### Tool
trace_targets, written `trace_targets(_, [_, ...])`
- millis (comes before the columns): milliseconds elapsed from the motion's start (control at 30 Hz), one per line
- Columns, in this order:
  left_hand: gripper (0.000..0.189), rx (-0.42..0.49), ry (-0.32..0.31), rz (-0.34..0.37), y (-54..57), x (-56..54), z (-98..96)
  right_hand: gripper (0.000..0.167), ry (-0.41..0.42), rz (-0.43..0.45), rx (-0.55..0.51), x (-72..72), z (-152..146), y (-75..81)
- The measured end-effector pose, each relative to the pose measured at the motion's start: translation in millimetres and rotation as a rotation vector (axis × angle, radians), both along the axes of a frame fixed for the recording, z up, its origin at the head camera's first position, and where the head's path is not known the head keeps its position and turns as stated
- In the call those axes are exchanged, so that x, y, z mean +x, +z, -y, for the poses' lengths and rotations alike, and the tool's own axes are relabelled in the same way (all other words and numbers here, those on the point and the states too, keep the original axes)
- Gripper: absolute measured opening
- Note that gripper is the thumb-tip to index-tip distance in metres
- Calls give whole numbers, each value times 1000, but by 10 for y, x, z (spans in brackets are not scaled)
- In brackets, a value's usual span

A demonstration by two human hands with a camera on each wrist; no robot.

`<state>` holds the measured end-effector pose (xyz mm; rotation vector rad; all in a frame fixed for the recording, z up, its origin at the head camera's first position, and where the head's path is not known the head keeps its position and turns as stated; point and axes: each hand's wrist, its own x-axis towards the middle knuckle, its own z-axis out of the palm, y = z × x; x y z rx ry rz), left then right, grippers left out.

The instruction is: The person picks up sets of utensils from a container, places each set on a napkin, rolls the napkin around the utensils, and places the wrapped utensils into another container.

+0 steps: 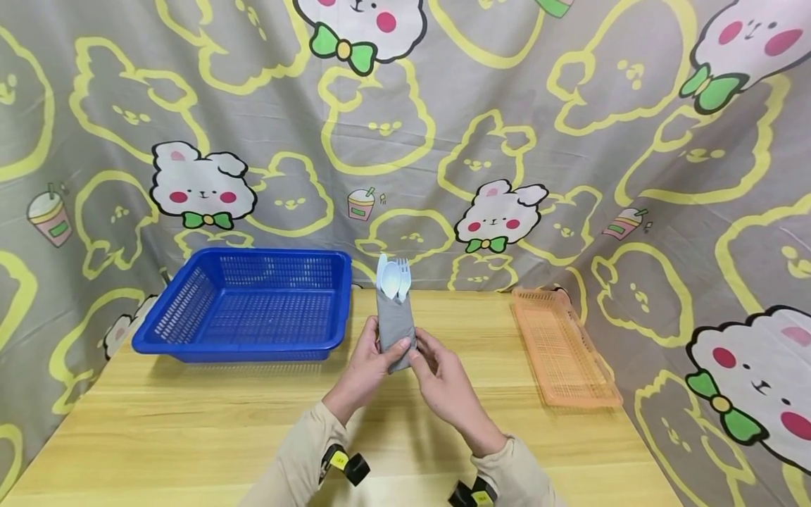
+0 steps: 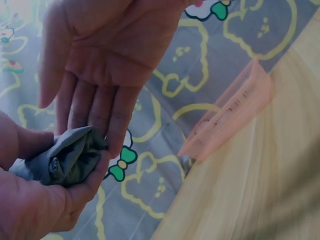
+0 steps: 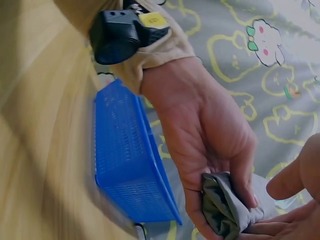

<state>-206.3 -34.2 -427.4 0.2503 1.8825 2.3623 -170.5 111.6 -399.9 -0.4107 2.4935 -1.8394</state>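
A rolled grey cloth napkin (image 1: pixel 394 325) stands nearly upright between both hands in the head view. From its top stick out a pale plastic knife (image 1: pixel 381 267), a spoon (image 1: pixel 391 282) and a fork (image 1: pixel 403 276). My left hand (image 1: pixel 366 365) grips the lower part of the roll, thumb across its front. At the roll's right side is my right hand (image 1: pixel 448 386); its fingers touch the cloth, and in the left wrist view they look straight, with the thumb held apart. Both wrist views show the folded bottom end; the cutlery is mostly hidden there.
A blue plastic basket (image 1: pixel 337 331) stands on the left of the wooden table (image 1: pixel 209 429). To the right lies a shallow orange basket (image 1: pixel 579 403). A patterned grey curtain (image 1: pixel 405 190) hangs behind the table and along both sides.
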Motion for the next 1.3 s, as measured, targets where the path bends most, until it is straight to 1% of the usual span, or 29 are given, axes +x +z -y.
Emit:
trace_targets(133, [46, -2, -37, 22, 10, -17, 24, 42, -76, 73, -42, -80, -24, 16])
trace_targets(267, [47, -20, -53, 24, 20, -35, 48, 35, -123, 97, -74, -143, -41, 19])
trace_targets(333, [48, -43, -41, 23, 27, -45, 60, 32, -131, 90, -91, -165, -44, 18])
trace_targets(433, [48, -89, -5, 20, 49, -54, 78, 29, -141, 79, -109, -190, -43, 24])
trace_targets(567, [46, -157, 33, 3, 74, -60, 108, 27, -145, 83, -111, -221, -49, 31])
trace_targets(733, [44, -206, 35, -1, 117, -67, 170, 25, -142, 110, -90, -256, -65, 55])
trace_targets(900, [42, -231, 16, -3, 184, -82, 253, 23, -136, 113, -67, -296, -68, 89])
trace_targets(1033, [42, -252, -7, -28, 226, -94, 315, 21, -124, 97, -66, -338, -48, 116])
trace_targets(1200, [40, -329, -77, -76, 279, -107, 402, 19, -118, 93, -79, -394, -21, 138])
trace_targets(1300, [38, -360, -114, -83, 322, -127, 473, 18, -116, 91, -80, -412, 6, 164])
